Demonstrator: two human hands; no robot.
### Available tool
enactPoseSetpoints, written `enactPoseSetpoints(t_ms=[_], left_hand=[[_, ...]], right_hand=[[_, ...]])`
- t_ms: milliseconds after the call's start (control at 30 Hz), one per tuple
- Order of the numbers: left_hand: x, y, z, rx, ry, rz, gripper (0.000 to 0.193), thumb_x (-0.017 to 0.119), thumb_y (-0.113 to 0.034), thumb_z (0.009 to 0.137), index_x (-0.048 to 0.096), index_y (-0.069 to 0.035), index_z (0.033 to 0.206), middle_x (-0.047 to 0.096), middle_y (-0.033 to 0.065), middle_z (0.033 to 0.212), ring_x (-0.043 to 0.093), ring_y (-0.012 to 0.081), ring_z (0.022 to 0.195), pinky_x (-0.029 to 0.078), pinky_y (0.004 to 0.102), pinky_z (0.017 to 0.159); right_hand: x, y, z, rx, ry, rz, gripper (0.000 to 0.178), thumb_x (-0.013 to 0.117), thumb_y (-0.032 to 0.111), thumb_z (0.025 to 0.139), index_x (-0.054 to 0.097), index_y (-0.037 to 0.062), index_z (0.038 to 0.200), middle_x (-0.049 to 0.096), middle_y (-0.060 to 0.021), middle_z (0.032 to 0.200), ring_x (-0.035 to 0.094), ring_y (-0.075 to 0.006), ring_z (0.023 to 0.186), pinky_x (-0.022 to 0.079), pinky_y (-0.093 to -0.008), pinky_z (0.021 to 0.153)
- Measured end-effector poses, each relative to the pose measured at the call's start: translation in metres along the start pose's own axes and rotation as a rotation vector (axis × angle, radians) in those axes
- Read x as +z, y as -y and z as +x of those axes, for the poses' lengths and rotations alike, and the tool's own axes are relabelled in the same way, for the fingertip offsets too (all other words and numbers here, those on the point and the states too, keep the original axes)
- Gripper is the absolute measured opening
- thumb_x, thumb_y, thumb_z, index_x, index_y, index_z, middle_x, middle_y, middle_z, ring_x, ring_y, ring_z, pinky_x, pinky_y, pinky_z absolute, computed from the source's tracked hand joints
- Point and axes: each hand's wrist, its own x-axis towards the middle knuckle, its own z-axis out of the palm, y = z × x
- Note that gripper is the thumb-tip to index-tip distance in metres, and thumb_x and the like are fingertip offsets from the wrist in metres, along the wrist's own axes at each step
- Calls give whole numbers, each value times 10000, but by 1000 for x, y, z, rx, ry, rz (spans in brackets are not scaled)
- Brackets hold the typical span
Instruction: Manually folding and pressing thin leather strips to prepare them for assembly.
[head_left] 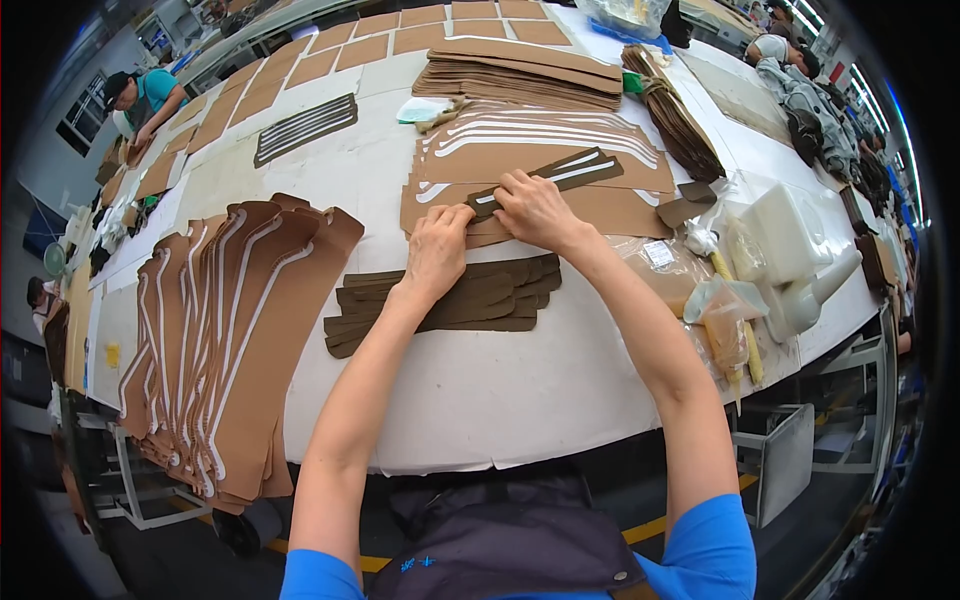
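In the middle of the table, a dark olive-brown strip (572, 178) with a white line along it lies slantwise over brown panels (610, 208). The fingers of my left hand (437, 248) are pinched at the strip's near left end. Just beside it, my right hand (538, 210) has its bent fingers closed on the same end; the fingertips are partly hidden. Below my hands spreads a loose pile of dark strips (490, 300), partly covered by my left wrist. The brown panels carry curved white bands and overlap in a staggered stack.
At left, a fanned stack of brown pieces with white bands (290, 270) hangs over the table edge. Farther back are a thick brown stack (520, 75) and striped dark strips (305, 130). A white container (785, 235) and plastic bags stand right. A co-worker (150, 95) bends over the far left.
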Motion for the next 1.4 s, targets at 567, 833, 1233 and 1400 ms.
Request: enactPoseSetpoints(t_ms=[567,833,1233,1400], left_hand=[[-2,-2,3,-137,-22,-56,193,638,-38,938,682,-39,1125,664,134,1193,629,343,1152,529,457,940],[-87,-75,-58,-700,587,-1106,716,353,-629,1105,700,-7,1036,763,92,903,704,202,675,585,349,695],[-150,-63,-153,-647,665,-985,254,757,-151,960,736,24,1143,742,40,907,643,88,784,535,268,716],[-172,-57,-173,-644,479,-680,218,746,-115,943,759,10,1121,765,71,878,661,87,766,541,271,722]], right_hand=[[-196,-29,-63,828,-781,677,255,662,233,1037,743,5,1120,705,-24,890,655,-100,771,525,-243,704],[-168,155,-122,481,-386,561,174,702,-75,886,677,19,1031,680,-81,962,664,-161,792,540,-290,654],[-92,223,-110,326,-85,481,464,800,76,829,615,35,1253,666,-110,1097,605,-328,1131,452,-446,969],[-81,218,-127,345,46,576,335,755,32,831,703,67,1160,663,-64,1040,579,-263,1048,395,-390,912]])
